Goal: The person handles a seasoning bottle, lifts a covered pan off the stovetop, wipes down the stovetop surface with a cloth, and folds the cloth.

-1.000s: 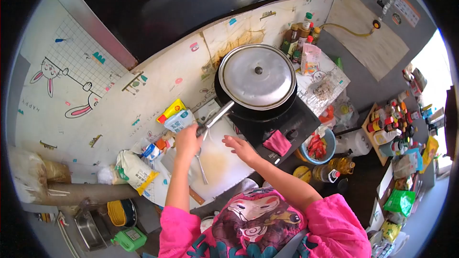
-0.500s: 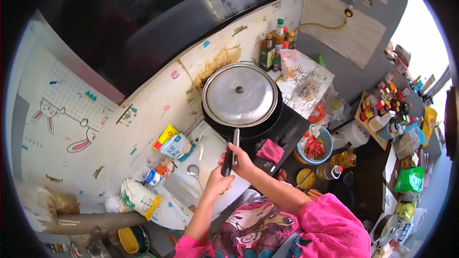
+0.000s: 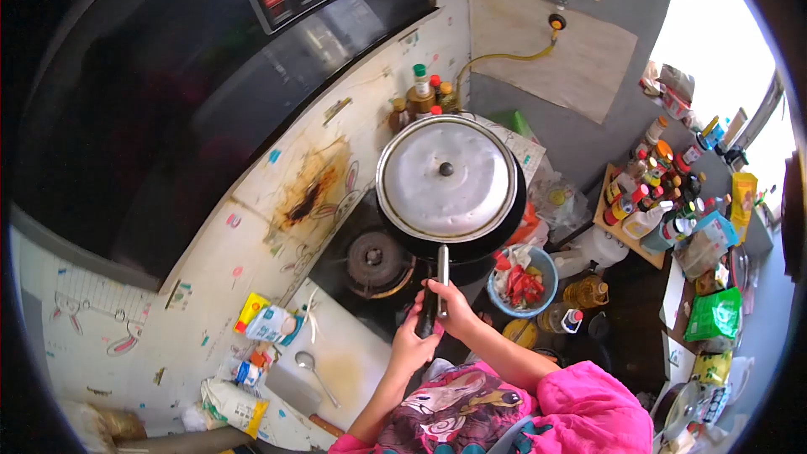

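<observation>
"Holding what?"

"A lidded pan, over the bench's right end, clear of the burner."

"And the fingers?"

"Left hand and right hand both curl theirs around its handle, presumably sharing the weight far out front."

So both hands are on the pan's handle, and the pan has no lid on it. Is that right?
Not quite: a metal lid covers the pan, as the head view shows. Both the left hand and the right hand are on its handle.
</observation>
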`<action>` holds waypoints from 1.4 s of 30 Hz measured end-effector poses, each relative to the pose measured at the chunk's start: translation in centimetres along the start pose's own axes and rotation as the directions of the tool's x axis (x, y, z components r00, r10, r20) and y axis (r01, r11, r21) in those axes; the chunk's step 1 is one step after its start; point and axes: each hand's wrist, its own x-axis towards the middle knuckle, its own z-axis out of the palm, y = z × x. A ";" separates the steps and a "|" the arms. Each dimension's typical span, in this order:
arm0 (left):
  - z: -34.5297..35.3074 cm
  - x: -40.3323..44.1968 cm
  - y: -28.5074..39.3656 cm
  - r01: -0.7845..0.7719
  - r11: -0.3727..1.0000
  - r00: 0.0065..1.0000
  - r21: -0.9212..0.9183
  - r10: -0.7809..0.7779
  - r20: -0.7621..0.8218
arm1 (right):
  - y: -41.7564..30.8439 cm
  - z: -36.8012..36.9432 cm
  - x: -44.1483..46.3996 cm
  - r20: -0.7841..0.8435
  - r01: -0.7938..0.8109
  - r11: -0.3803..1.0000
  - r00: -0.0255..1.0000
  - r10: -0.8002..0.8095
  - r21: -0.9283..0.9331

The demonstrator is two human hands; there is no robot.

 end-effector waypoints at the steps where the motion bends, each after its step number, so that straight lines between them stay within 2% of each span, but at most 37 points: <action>1: 1.3 1.3 0.1 0.000 1.000 1.000 0.003 0.000 0.018 | -1.4 -1.3 0.5 -0.011 0.027 1.000 1.000 -0.027 -0.015; 5: 5.9 6.5 0.1 0.009 1.000 0.994 0.002 -0.009 0.112 | -6.7 -5.5 1.9 -0.073 0.052 0.998 0.996 -0.050 0.034; 9: 10.4 10.6 -0.2 0.031 0.996 0.992 0.087 -0.041 0.119 | -10.1 -10.4 4.1 -0.171 0.049 0.998 0.984 -0.040 0.046; 11: 12.1 12.4 -1.7 0.033 0.998 0.992 0.044 -0.038 0.121 | -11.4 -12.6 4.9 -0.204 0.031 0.999 0.979 -0.026 0.021; 16: 15.3 16.6 -2.5 0.052 0.993 0.989 0.101 -0.066 0.134 | -14.6 -15.9 7.5 -0.236 -0.029 0.999 0.971 0.025 -0.014; 19: 16.6 18.5 -2.0 0.055 0.981 0.994 0.184 -0.070 0.079 | -15.9 -16.9 9.1 -0.260 -0.047 0.999 0.965 0.042 -0.012; 25: 18.1 22.5 -3.1 0.041 0.976 0.998 0.215 -0.048 0.027 | -17.9 -18.8 12.5 -0.247 -0.039 0.996 0.969 0.017 -0.083; 27: 18.8 24.4 -4.4 -0.053 0.937 0.998 0.346 0.065 -0.022 | -19.4 -18.7 13.4 -0.269 -0.040 0.985 0.963 -0.006 -0.166; 28: 19.2 25.1 -3.6 -0.014 0.924 0.998 0.383 0.033 -0.044 | -20.2 -18.5 13.9 -0.287 -0.052 0.982 0.958 -0.002 -0.182; 29: 19.7 25.8 -3.2 -0.081 0.895 0.988 0.439 0.130 -0.081 | -20.6 -18.7 14.6 -0.276 -0.019 0.976 0.960 -0.043 -0.218; 31: 20.1 27.6 -2.9 0.000 0.914 0.997 0.405 0.033 -0.076 | -21.4 -20.1 16.5 -0.272 -0.064 0.961 0.962 -0.012 -0.270; 33: 21.0 29.2 -2.6 -0.035 0.909 0.993 0.415 0.078 -0.088 | -22.1 -21.4 18.6 -0.345 -0.105 0.970 0.938 0.025 -0.218; 35: 22.0 30.7 -2.8 -0.021 0.899 0.995 0.437 0.061 -0.076 | -23.6 -21.2 19.2 -0.306 -0.041 0.962 0.951 -0.045 -0.268; 37: 22.6 31.8 -4.7 -0.148 0.945 0.977 0.291 0.185 -0.106 | -24.2 -22.7 20.4 -0.286 -0.099 0.965 0.958 0.026 -0.243; 40: 21.5 30.3 -4.4 -0.173 0.979 0.985 0.107 0.171 0.026 | -24.1 -20.4 19.6 -0.358 -0.072 0.967 0.934 -0.021 -0.243; 41: 21.3 28.5 -4.0 -0.237 0.934 0.962 0.267 0.264 -0.068 | -23.7 -19.9 18.9 -0.373 -0.053 0.967 0.927 -0.045 -0.249; 42: 20.0 26.2 -2.4 -0.167 0.933 0.984 0.319 0.180 -0.012 | -23.5 -19.6 18.3 -0.367 -0.045 0.983 0.930 -0.024 -0.179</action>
